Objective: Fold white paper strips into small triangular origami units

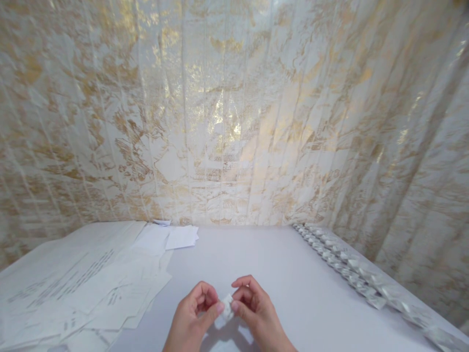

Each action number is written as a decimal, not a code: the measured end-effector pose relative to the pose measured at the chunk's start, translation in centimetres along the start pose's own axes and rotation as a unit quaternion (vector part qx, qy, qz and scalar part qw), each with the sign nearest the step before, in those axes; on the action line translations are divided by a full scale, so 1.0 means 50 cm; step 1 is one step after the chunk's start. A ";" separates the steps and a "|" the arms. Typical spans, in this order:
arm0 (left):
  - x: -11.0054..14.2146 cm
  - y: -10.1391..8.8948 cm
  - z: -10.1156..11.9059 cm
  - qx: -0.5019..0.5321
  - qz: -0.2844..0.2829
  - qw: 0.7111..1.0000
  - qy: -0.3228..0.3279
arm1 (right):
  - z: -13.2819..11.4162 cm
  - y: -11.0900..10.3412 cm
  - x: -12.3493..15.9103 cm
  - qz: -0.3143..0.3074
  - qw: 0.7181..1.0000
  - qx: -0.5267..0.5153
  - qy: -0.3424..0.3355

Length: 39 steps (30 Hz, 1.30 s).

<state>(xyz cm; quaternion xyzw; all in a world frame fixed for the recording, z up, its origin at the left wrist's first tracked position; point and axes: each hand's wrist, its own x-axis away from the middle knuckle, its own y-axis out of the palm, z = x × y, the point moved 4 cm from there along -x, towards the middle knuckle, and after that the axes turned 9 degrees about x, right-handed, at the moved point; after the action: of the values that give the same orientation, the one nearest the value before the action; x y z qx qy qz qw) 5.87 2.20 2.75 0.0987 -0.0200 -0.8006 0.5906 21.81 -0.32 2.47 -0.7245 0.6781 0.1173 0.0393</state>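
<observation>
Between my two hands, just above the table near its front edge, is a small folded piece of white paper (227, 308). My left hand (198, 308) pinches its left side between thumb and fingertips. On the other side, my right hand (254, 308) grips it with thumb and curled fingers, the index finger raised a little. The paper looks bent into a compact, thick shape; its exact folds are too small to make out. A shadow of both hands falls on the white table (234, 259) below.
Sheets of printed paper (73, 278) lie spread in a pile at the left. Small white slips (182, 236) sit at its back right corner. Along the right edge run chains of folded paper pieces (340, 261). A patterned white and gold curtain (220, 122) hangs behind the table.
</observation>
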 end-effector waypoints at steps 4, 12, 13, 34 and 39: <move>-0.002 -0.009 0.006 -0.022 0.019 0.999 0.019 | 0.001 0.002 -0.003 -0.015 1.000 0.010 0.013; 0.014 0.008 0.033 -0.016 0.005 0.999 0.029 | -0.003 0.003 0.001 -0.033 0.993 0.101 0.043; 0.014 0.007 0.034 -0.013 0.007 1.000 0.025 | -0.005 0.003 0.002 -0.033 0.993 0.102 0.043; 0.025 0.028 0.002 0.032 -0.003 0.997 -0.063 | -0.076 0.013 0.032 -0.061 0.868 0.425 -0.250; 0.023 0.019 0.005 0.019 0.030 0.997 -0.064 | -0.064 0.001 0.028 -0.026 0.913 0.352 -0.204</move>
<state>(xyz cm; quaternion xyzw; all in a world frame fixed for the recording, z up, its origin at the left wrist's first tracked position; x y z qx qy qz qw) 6.40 0.79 3.00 0.0576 -0.0760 -0.7869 0.6097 22.23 -2.36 5.28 -0.6414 0.6339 0.0152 0.4320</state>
